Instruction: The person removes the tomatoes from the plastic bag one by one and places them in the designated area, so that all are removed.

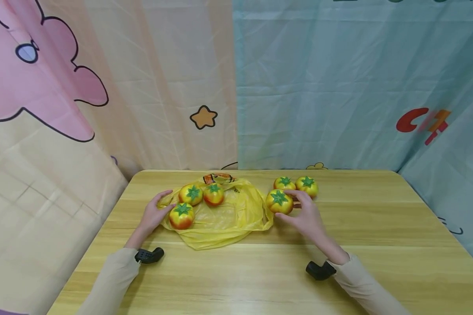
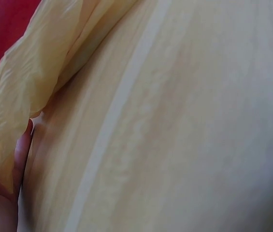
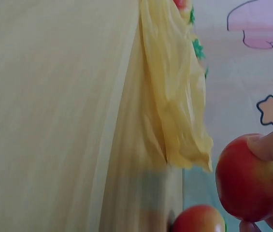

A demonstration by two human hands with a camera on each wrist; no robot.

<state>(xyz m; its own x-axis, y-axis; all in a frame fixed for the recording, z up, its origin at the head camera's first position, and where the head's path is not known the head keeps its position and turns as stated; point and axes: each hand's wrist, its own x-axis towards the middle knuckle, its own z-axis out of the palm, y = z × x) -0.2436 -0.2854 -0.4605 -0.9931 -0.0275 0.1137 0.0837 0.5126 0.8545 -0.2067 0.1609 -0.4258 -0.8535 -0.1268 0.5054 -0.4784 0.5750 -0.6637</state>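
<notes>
A thin yellow plastic bag (image 1: 217, 214) lies spread on the wooden table, with three red-and-yellow tomatoes (image 1: 182, 216) with green leafy tops at its left part. At the bag's left edge is my left hand (image 1: 154, 215); the plastic runs in between its thumb and fingers in the left wrist view, and the thumb is close to the nearest tomato. My right hand (image 1: 305, 215) grips another tomato (image 1: 279, 201) between thumb and fingers, just off the bag's right edge. In the right wrist view this held tomato (image 3: 250, 179) is red underneath.
Two more tomatoes (image 1: 307, 187) stand on the table (image 1: 362, 218) behind the right hand, near the far edge. An orange-and-black patterned piece (image 1: 218, 178) lies at the bag's back edge. Printed curtains (image 1: 319, 87) hang behind the table.
</notes>
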